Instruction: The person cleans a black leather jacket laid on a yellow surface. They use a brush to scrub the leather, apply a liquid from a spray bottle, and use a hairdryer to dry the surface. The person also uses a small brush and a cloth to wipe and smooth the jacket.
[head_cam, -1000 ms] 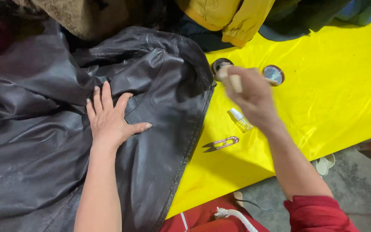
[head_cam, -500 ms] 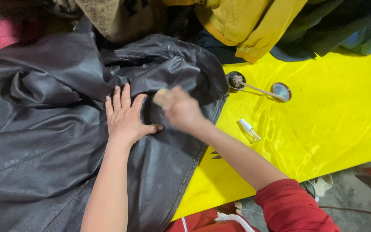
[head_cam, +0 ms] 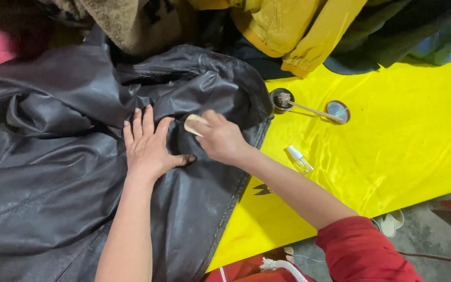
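Head view: right hand (head_cam: 220, 138) pinches a cream applicator pad (head_cam: 193, 124) just right of the flat, spread left hand (head_cam: 150, 146) on the black leather jacket (head_cam: 53, 172).

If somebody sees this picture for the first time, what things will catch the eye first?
A large dark leather jacket fills the left side, spread over a bright yellow cloth. At its middle, the left hand lies flat on the leather, while the right hand presses a small pale pad against it. A small open tin stands on the cloth nearby.
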